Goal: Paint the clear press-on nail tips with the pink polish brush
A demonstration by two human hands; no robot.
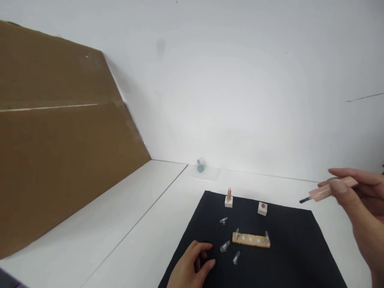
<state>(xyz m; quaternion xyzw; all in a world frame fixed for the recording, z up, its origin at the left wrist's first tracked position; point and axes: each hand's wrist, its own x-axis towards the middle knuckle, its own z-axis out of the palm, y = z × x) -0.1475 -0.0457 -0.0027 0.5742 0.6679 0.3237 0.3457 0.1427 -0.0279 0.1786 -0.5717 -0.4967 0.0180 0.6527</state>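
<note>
Right hand [351, 196] pinches a pale pink brush-tipped applicator [331, 189] between thumb and fingers, held off the right edge of the black cloth [288, 256]. Left hand [190, 266], empty, fingers loosely curled, lies at the cloth's near edge, near a clear plastic piece [225, 246] and a drilled wooden strip [251, 240].

1. Single head-worn view, looking forward and down from above the white table [126, 224]
2. Near enough that the left hand [190, 268] and right hand [357, 200] cut the frame's lower and right edges
</note>
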